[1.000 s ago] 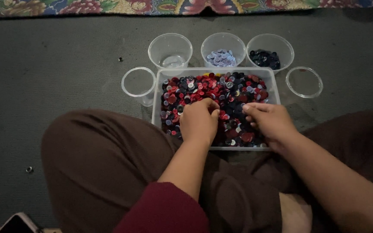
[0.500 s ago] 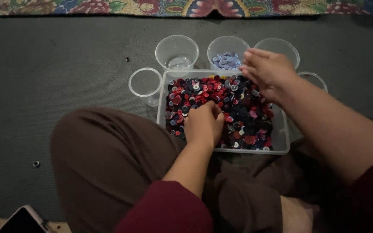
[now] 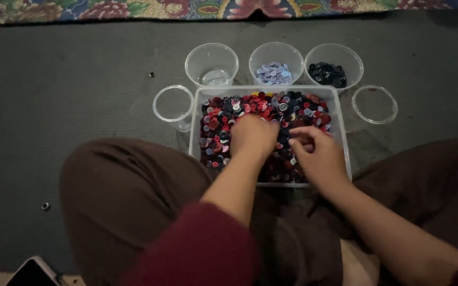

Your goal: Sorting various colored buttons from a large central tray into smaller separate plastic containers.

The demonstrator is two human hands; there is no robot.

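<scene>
A clear rectangular tray [image 3: 267,89] on the floor in front of my crossed legs is full of small red, black and blue buttons [image 3: 223,119]. My left hand [image 3: 253,137] lies knuckles-up on the pile near the tray's middle, its fingers curled down into the buttons. Just to its right, my right hand [image 3: 318,154] rests on the pile with fingertips drawn together. Whether either hand holds a button is hidden.
Behind the tray stand three clear cups: one nearly empty [image 3: 211,62], one with pale blue buttons [image 3: 275,72], one with dark buttons [image 3: 327,74]. Empty cups flank the tray at left [image 3: 172,104] and right [image 3: 375,105]. A patterned rug [image 3: 133,9] runs along the back; a phone [image 3: 34,273] lies bottom left.
Half a second ago my right hand was raised over the back cups; it has come back down onto the buttons in the tray. My left hand has stayed on the pile.
</scene>
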